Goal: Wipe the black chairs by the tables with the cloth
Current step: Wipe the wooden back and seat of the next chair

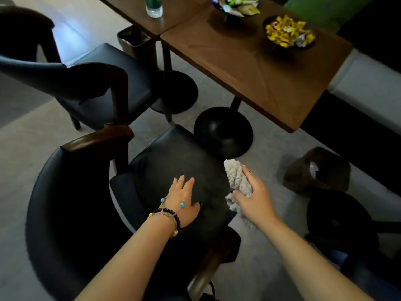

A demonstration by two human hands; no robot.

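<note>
The near chair [173,161] fills the lower left, its black seat facing the desks and its curved back wrapping round toward the camera. The left hand [181,203] lies flat on the seat, fingers [189,183] straight and slightly spread, thumb out to the side; beaded bracelets [168,216] circle its wrist. Just off the seat's right edge, the right hand [253,198] grips the cloth [237,181], fingers curled round the pale, fluffy bundle; one end sticks up beyond the hand, the other hangs below it. Whether the cloth touches the seat edge I cannot tell.

Right of the chair, on the floor, stands a dark bin [316,172], and nearer than it another black round base. Beyond the seat stands the black round foot of the right desk [249,68], which carries a bowl [289,33] of yellow wrapped sweets and, farther off, a second bowl [236,6] of mixed wrappers. Left of the near chair's far end a second chair [104,83] sits by the left desk [138,16], where a bottle [154,6] stands. A second bin [135,43] stands under that desk.
</note>
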